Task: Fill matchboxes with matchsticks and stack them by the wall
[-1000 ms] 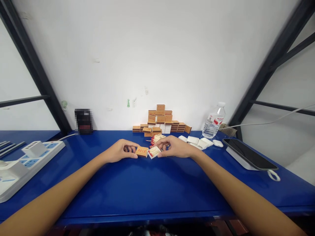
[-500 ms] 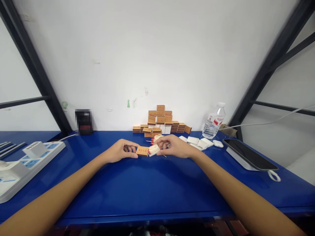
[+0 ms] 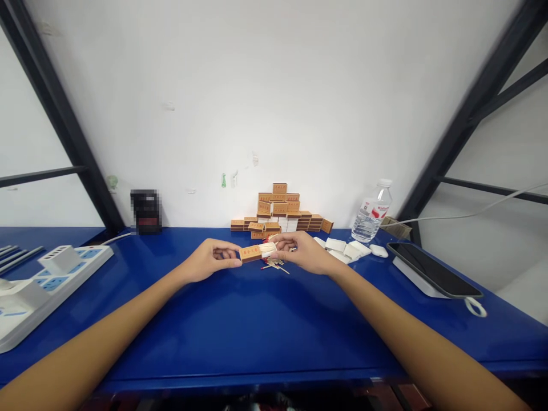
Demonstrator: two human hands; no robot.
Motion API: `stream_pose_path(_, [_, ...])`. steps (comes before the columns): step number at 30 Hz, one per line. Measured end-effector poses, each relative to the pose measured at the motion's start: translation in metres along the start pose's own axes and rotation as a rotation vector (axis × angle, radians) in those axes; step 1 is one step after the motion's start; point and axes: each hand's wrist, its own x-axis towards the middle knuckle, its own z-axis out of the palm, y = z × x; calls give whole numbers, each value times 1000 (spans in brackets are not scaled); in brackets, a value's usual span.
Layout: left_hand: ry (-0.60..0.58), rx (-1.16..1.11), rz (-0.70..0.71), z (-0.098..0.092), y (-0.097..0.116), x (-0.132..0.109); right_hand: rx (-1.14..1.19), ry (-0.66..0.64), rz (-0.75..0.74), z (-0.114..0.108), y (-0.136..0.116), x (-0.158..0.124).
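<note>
Left hand (image 3: pixel 209 261) pinches orange matchbox sleeve (image 3: pixel 250 253) by its left end; right hand (image 3: pixel 303 252) pinches white tray (image 3: pixel 268 248) of matches, part-way inside sleeve. Both over blue worktop (image 3: pixel 248 325), loose matches (image 3: pixel 277 266) near.

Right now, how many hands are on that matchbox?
2: the left hand holds the orange sleeve; the right hand holds the white tray, partly inside it. No other hand shows.
</note>
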Motion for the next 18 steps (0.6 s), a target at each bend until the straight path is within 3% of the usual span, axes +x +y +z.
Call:
stream_pose_path(10, [203, -13, 35, 4, 0, 1, -24, 126, -36, 2, -4, 0])
stream_pose_path(18, [190, -25, 49, 7, 0, -2, 23, 139, -76, 15, -6, -1])
